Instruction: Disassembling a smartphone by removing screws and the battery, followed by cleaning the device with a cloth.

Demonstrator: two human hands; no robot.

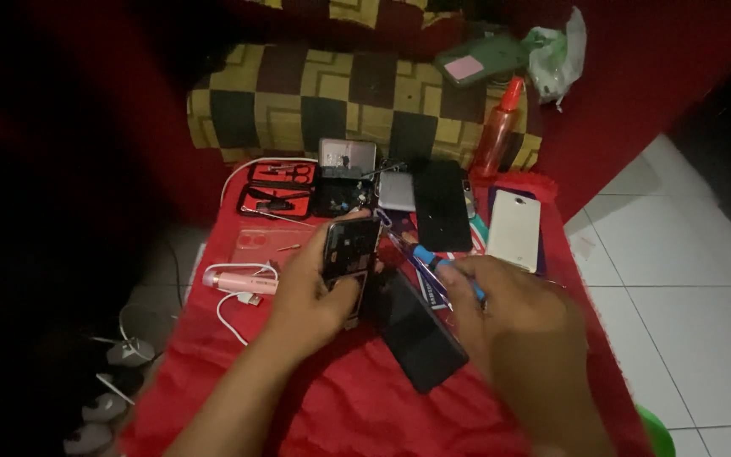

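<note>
Right now: left hand [310, 292] clamped around an opened phone [350, 248], back off, insides facing up, held just above the middle of the red cloth [340, 406]. Right hand [522, 330] closed on a blue-handled screwdriver [433, 264]; its tip points up-left and sits at the phone's top right corner. Can't tell if it actually touches.

Just below the phone, between the two hands, a black panel [420, 334] lies tilted on the cloth.

Far edge of the cloth, left to right: red tool case [277, 190] lying open, small grey device [347, 156], dark phone body [342, 196] below it, silver phone [397, 190], black phone [442, 205], white phone [513, 228] near the right edge.

Left edge: pink gadget [239, 281] with a white cable [230, 317] looped around it. Clear case [260, 247] just above that.

Behind the cloth: checkered cushion [332, 97], red bottle [499, 127] leaning on it, green case [477, 61] and plastic bag [556, 55] further back. White tile floor [678, 279] to the right.
</note>
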